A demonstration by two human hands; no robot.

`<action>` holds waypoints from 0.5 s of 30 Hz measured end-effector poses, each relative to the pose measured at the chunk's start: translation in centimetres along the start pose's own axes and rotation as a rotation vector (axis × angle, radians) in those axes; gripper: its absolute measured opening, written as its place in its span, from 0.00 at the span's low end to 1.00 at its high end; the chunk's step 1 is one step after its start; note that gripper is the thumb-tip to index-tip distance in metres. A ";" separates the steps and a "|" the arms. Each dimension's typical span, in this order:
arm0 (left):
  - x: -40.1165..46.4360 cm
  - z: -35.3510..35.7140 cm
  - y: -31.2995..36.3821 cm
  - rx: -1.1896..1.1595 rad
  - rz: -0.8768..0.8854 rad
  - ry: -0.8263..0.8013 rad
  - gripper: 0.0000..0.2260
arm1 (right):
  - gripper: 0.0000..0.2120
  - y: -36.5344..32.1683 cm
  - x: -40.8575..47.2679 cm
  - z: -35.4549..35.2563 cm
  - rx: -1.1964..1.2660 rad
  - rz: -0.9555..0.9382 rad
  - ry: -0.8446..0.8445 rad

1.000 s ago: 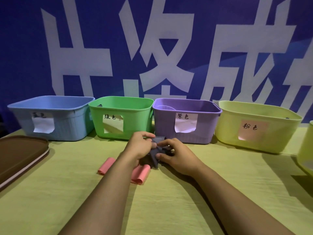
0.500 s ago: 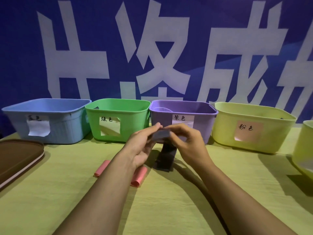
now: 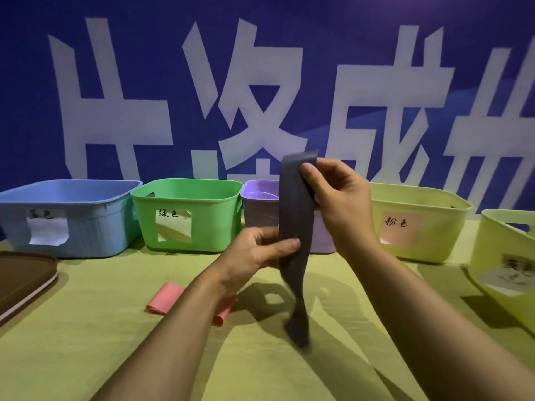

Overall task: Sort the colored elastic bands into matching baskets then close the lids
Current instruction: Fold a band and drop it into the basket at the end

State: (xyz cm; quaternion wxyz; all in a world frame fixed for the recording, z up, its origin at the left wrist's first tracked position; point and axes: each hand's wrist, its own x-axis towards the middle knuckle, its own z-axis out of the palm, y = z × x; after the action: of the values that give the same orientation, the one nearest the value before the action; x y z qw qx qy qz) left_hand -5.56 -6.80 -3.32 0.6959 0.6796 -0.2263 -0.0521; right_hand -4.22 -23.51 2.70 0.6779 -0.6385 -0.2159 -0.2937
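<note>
Above the yellow-green desk [image 3: 86,357], in front of the purple basket [image 3: 259,204], a dark grey elastic band [image 3: 295,227] hangs stretched out lengthwise between both hands. The right hand [image 3: 338,198] pinches its top end between thumb and fingers, raised to about the height of the basket rims, while the left hand [image 3: 257,251] pinches it lower down, thumb across the front; the band's loose lower end trails just above or on the desk, I cannot tell which. A pink elastic band [image 3: 166,298] lies flat on the desk, partly hidden under the left forearm. Behind stand a blue basket [image 3: 95,227], a green basket [image 3: 208,215] and a yellow basket [image 3: 440,227] in a row, all open-topped and paper-labelled, with another yellow basket [image 3: 498,256] at the right edge. A brown lid [image 3: 20,276] rests at the left edge.
</note>
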 end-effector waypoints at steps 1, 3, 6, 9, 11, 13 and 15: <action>-0.2 0.1 0.1 -0.006 -0.030 -0.044 0.15 | 0.09 0.0 0.3 -0.2 0.015 0.008 0.009; -0.2 0.4 0.0 -0.027 -0.074 -0.104 0.10 | 0.11 0.5 0.6 -0.6 0.031 0.041 0.022; -0.3 0.7 -0.4 0.050 -0.128 -0.116 0.08 | 0.12 3.0 0.3 -1.0 0.011 0.119 0.021; -0.5 0.7 -1.3 0.168 -0.234 -0.166 0.12 | 0.11 6.0 -0.8 -1.2 -0.020 0.202 0.012; -0.6 0.8 -1.8 0.201 -0.300 -0.197 0.12 | 0.10 7.7 -1.8 -1.3 -0.025 0.253 0.018; -0.5 0.9 -2.2 0.246 -0.311 -0.173 0.12 | 0.09 8.6 -2.4 -1.3 0.000 0.292 0.035; -0.2 1.0 -2.3 0.262 -0.281 -0.121 0.11 | 0.08 8.9 -2.4 -1.2 0.032 0.302 0.048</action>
State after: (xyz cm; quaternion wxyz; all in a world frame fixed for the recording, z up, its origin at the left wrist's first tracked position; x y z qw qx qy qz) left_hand -5.59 -7.76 -5.62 0.5726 0.7847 -0.1755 -0.1599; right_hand -0.07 -24.32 -5.59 0.7295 -0.6455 -0.1055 -0.2001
